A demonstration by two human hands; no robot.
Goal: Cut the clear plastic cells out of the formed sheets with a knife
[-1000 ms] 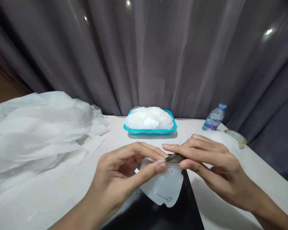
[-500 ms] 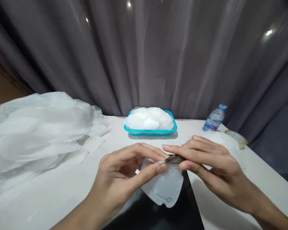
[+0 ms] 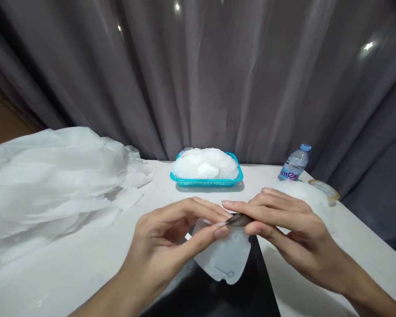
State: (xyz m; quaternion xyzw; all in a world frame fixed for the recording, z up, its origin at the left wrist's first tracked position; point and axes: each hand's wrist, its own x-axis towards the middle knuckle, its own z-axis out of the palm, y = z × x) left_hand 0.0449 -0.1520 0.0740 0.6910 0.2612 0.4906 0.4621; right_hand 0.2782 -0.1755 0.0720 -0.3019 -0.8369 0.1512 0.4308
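Both hands meet over a black mat (image 3: 247, 286) near the front of the table. A translucent white plastic piece (image 3: 225, 259) with a notched lower edge hangs below my fingers. My left hand (image 3: 171, 237) is closed, thumb and fingers pinching the upper edge of that piece. At the same edge, my right hand (image 3: 287, 224) holds a dark grey-brown, pointed thing (image 3: 240, 219) between thumb and fingers. Its tip reaches the left fingertips; its kind cannot be made out. The right fingers partly hide its wider end.
A blue basket (image 3: 204, 182) heaped with white pieces stands at the back. A large pile of white sheet material (image 3: 59, 176) covers the left side. To the right are a water bottle (image 3: 295, 164), a white heap (image 3: 300, 192) and a roll of tape (image 3: 325, 189). A grey curtain (image 3: 218, 79) hangs behind.
Almost nothing differs. The hands and the plastic piece have shifted very slightly, with the same grips kept.
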